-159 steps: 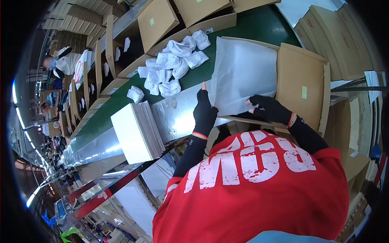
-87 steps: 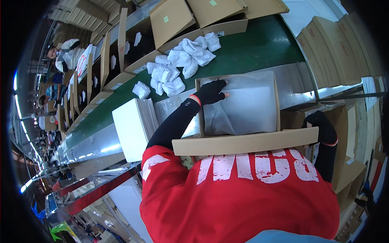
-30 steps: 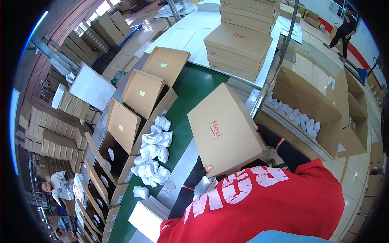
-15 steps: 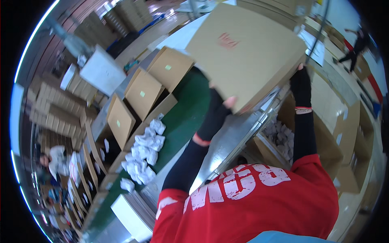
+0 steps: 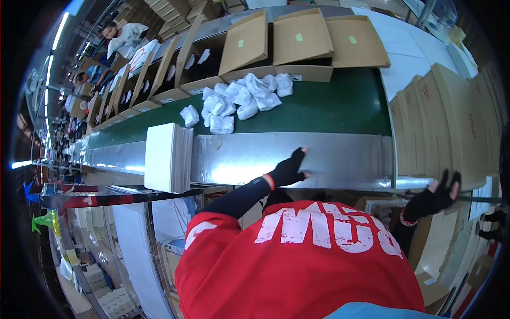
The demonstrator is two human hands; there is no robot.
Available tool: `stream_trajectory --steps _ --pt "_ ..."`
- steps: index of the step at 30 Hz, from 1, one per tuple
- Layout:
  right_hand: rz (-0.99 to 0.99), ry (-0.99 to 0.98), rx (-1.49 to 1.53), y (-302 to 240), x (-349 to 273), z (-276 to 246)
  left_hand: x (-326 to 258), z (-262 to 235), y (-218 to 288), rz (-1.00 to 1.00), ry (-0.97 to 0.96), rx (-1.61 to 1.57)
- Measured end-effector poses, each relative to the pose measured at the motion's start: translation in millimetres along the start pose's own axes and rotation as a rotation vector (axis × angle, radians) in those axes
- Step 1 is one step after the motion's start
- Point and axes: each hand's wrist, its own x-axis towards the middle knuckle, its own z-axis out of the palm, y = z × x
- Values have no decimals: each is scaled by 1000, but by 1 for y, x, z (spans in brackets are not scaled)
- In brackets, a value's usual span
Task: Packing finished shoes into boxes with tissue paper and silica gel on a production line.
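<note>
Minding the boxes (image 5: 461, 143) at frame right: right hand (image 5: 432, 202) just beside them, fingers apart, nothing gripped; left hand (image 5: 287, 171) empty, fingers spread, over the steel bench (image 5: 345, 154) mid-frame. I'd touch the boxes gently, palm flat, since their edges look uneven

Left of my left fingers (image 5: 298, 155), a sheet stack (image 5: 167, 158) is standing on the tabletop (image 5: 340, 154); beyond, bundles (image 5: 247, 98) are lying on the belt (image 5: 340, 109) before open boxes (image 5: 300, 42). Stacked boxes (image 5: 449, 125) are standing beside my right fingers (image 5: 444, 182), contact unclear.
</note>
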Motion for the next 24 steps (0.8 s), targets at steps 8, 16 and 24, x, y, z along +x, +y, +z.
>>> stream_trajectory --steps 8,16,24 --pt "480 -816 52 40 -102 171 -32 -91 -40 -270 191 -177" --pt "550 -1117 -130 120 -219 341 27 -118 -122 -301 33 -841" --pt "673 -1281 -312 171 -310 459 51 -158 -212 -187 258 -321"
